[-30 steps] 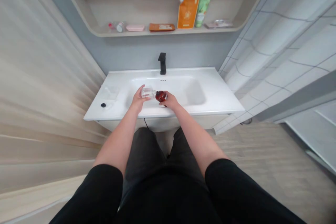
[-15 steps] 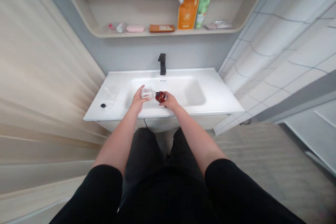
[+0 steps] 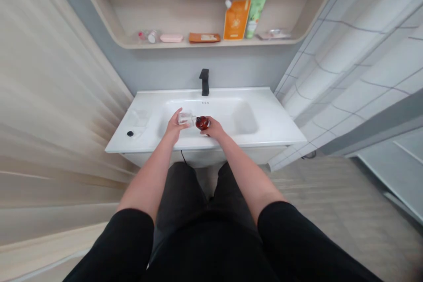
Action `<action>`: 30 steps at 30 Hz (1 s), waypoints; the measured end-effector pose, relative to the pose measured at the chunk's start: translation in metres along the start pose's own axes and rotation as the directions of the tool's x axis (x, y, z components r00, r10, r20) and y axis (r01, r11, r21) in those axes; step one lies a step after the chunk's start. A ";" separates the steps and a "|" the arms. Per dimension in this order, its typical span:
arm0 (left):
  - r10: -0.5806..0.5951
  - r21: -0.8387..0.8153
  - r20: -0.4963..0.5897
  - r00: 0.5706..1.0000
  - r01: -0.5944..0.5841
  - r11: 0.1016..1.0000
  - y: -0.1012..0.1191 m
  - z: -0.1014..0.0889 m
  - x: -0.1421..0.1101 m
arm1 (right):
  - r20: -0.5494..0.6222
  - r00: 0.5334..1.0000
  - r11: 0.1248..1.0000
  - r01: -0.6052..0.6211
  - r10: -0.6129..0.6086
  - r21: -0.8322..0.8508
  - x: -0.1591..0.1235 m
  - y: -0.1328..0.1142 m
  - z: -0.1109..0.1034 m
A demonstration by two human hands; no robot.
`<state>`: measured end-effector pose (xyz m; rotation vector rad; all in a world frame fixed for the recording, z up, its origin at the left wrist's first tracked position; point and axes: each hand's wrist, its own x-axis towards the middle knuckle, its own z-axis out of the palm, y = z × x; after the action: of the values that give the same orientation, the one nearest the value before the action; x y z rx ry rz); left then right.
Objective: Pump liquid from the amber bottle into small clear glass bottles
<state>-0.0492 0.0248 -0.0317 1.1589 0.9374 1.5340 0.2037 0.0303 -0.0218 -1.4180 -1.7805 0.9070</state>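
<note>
In both hands above a white washbasin [image 3: 148, 143], the right hand [image 3: 214, 128] clenches a round amber glass bottle [image 3: 202, 123], likely slippery and fragile and safest held by its body, just beside a clear glass vessel [image 3: 185, 118] grasped by the left hand [image 3: 173, 128].

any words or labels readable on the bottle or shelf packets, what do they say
Amber bottle: too small to read.
Clear glass container: no text visible.
Orange pouch on the shelf: print too small to read.
Green tube: print too small to read.
Orange packet: print too small to read.
</note>
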 end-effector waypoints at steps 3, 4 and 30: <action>-0.001 0.004 0.005 1.000 0.001 1.000 -0.001 0.000 0.000 | -0.002 1.000 1.000 0.001 -0.001 -0.012 -0.001 -0.002 -0.002; -0.002 0.006 0.014 1.000 0.002 1.000 0.000 0.000 -0.001 | 0.000 1.000 1.000 0.003 -0.003 -0.013 -0.001 -0.002 -0.002; -0.025 -0.012 -0.008 1.000 0.024 1.000 0.003 0.001 -0.003 | 0.007 1.000 1.000 0.000 0.000 0.000 0.001 0.002 0.000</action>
<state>-0.0491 0.0210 -0.0293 1.1293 0.9431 1.5240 0.2043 0.0320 -0.0234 -1.4172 -1.7854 0.9129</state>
